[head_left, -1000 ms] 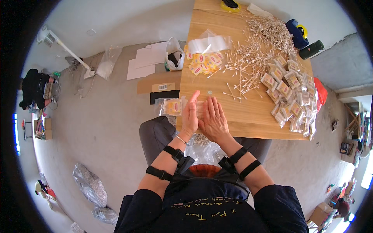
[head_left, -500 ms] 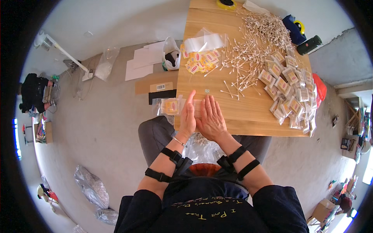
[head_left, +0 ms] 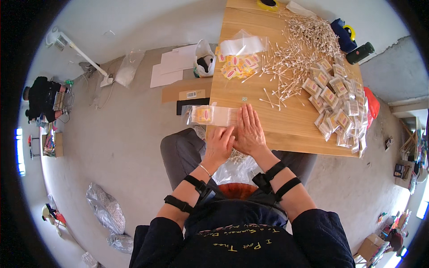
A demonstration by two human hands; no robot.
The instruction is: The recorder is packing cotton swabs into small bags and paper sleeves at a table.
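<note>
My right hand [head_left: 250, 131] lies flat at the table's near edge, fingers straight and together, its side against the end of a row of cotton swabs [head_left: 232, 117]. Just below that row is my left hand [head_left: 218, 145], its fingers curled in and its tips close to the right palm. Whatever those fingers may hold is hidden. Left of the row, a clear bag [head_left: 187, 115] extends past the table edge, with swabs and a yellow-and-white card [head_left: 204, 115] showing in it. A pale strip [head_left: 220, 116] lies between card and row.
Loose cotton swabs [head_left: 308, 40] cover the table's far middle. Packed swab bags [head_left: 333, 96] are heaped at the right. Yellow cards [head_left: 239, 69] and clear bags [head_left: 243, 46] lie at the far left. A dark green cylinder [head_left: 359, 52] stands by the wall, near yellow tape [head_left: 268, 4].
My left hand has gone from upright beside the swabs to curled below them, nearer my body. The right hand stays flat by the row. The view has shifted slightly.
</note>
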